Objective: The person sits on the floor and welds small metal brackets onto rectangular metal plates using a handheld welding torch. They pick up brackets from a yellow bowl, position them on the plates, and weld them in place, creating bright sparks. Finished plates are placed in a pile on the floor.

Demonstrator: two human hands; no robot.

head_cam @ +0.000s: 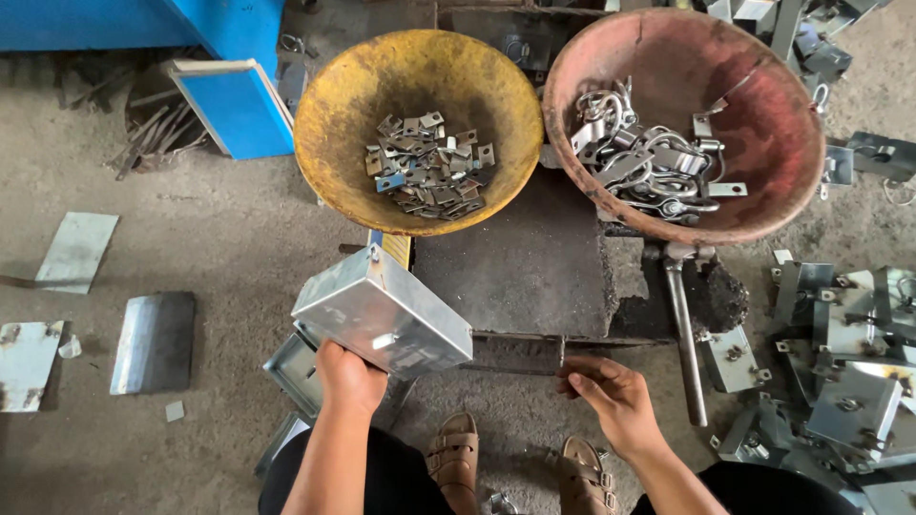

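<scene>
Sandalled feet [520, 467], left hand [349, 377] holding metal box [380, 313], right hand [615, 396] empty

Metal workshop: pans of steel fittings [649, 157], gritty floor [219, 257].

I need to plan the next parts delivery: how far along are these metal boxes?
Looks done: a heap of fitted boxes lies to the right. In hand: the left hand holds one box; the right hand rests by the dark block. Probably left: flat sheets on the floor, brackets in the yellow bowl and clasps in the red bowl.
</scene>
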